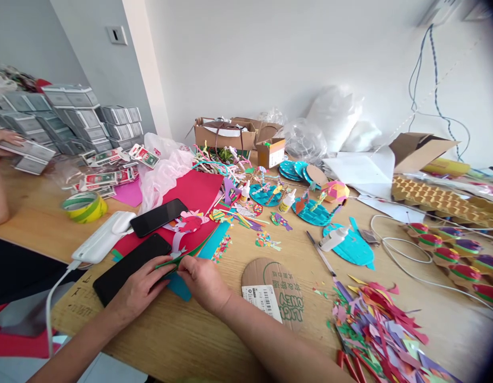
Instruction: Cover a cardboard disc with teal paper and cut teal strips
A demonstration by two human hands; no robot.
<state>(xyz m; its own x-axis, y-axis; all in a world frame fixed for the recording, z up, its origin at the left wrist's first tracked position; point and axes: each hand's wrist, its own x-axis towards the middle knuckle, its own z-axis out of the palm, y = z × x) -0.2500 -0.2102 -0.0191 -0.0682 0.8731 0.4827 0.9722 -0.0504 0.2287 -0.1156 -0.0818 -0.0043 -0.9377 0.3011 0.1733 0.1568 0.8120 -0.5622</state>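
Observation:
At the front left of the table, my left hand [140, 290] lies over the edge of a stack of coloured paper, its fingers on a green sheet [170, 261]. Closed in a pinch, my right hand [204, 279] meets the corner of that sheet, close to the left fingertips. Red sheets [200, 189] and a blue sheet [214, 246] lie around and under it. A black phone [130, 266] sits beside my left hand, and a second phone [158, 217] rests on the red paper. Right of my right hand is a round cardboard piece [270, 271].
Paper scraps [382, 324] and red-handled scissors [350, 364] lie at the front right. Glue bottles [334, 238] and blue discs [314, 211] are further back. A white power strip [100, 236] and yellow tape [84, 206] stand left. Another person's hand [7, 139] touches boxes at the far left.

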